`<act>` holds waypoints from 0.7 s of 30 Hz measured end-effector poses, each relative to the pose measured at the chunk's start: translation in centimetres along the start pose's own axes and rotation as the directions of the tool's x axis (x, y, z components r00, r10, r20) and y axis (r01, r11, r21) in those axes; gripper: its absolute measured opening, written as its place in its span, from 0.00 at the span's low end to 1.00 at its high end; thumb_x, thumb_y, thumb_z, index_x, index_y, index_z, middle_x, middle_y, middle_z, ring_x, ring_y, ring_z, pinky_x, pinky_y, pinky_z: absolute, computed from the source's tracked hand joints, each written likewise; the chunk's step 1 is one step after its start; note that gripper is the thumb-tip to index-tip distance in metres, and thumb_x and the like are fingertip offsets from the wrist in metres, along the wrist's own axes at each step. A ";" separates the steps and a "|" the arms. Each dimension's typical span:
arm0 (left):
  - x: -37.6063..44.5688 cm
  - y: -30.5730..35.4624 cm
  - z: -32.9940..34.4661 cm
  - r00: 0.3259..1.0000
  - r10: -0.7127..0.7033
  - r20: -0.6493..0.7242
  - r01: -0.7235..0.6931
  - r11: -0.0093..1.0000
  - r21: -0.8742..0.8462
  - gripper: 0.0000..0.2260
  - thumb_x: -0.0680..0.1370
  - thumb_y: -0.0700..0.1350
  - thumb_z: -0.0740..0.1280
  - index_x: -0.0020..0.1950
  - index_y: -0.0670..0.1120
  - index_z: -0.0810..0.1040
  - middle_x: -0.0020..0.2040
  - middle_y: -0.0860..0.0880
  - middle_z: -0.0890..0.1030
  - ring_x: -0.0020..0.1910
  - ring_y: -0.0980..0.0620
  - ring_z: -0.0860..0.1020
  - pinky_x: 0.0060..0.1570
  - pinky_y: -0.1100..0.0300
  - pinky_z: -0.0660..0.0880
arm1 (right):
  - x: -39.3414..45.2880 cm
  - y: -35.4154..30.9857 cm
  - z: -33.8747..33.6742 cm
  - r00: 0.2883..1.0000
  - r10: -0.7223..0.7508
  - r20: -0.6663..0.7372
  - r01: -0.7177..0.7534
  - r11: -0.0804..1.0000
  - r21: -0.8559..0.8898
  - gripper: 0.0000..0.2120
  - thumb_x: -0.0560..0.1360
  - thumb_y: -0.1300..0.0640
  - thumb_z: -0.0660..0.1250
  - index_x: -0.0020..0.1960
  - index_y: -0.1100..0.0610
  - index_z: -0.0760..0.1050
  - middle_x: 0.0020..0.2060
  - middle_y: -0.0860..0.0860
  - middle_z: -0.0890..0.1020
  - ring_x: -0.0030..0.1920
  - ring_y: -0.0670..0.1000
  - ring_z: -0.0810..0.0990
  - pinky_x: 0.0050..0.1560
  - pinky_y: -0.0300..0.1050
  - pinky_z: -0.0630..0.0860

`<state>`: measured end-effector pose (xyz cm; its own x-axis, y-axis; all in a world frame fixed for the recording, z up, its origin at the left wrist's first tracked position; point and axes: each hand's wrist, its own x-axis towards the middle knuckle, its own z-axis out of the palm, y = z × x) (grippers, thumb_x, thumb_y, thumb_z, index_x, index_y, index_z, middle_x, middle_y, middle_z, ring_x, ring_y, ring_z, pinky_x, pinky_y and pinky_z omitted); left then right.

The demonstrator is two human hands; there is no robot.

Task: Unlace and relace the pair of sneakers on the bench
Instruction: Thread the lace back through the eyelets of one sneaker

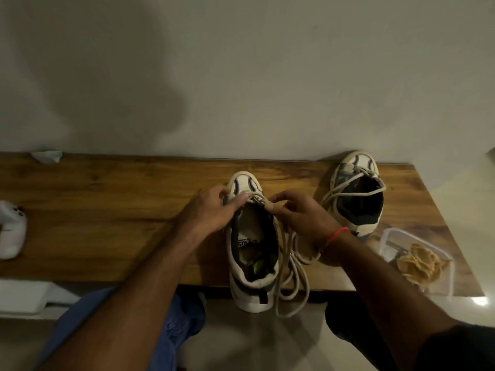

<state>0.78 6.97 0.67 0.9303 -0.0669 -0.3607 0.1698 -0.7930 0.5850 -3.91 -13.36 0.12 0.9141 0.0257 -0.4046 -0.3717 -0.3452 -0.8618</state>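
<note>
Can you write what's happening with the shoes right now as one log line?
left hand: holds near sneaker | right hand: pinches lace | far sneaker: on bench

A plain, pale plastered wall [267,70] fills the upper half of the view, with a broad soft shadow [112,84] spreading across it from ten o'clock toward the centre. Below it runs a wooden bench [93,210] with strong brown grain, its far edge touching the wall. Glossy light floor tiles [466,199] show at three o'clock, with a bright glint of light [480,301] at four o'clock. The lighting is dim and warm.
</note>
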 end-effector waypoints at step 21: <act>2.4 0.9 -3.8 0.905 -0.250 -0.345 -0.280 0.260 -0.924 0.18 0.83 0.52 0.66 0.71 0.48 0.71 0.60 0.51 0.82 0.59 0.51 0.81 0.50 0.58 0.77 | 0.9 0.1 -2.4 0.876 -0.309 -0.371 0.259 0.949 -0.179 0.20 0.77 0.59 0.69 0.68 0.49 0.74 0.64 0.49 0.77 0.65 0.50 0.75 0.62 0.49 0.75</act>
<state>4.37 8.38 3.10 0.9113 0.3464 -0.2224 0.0843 0.3719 0.9244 -2.77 -15.62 0.44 0.9755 -0.2185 0.0256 -0.0867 -0.4888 -0.8681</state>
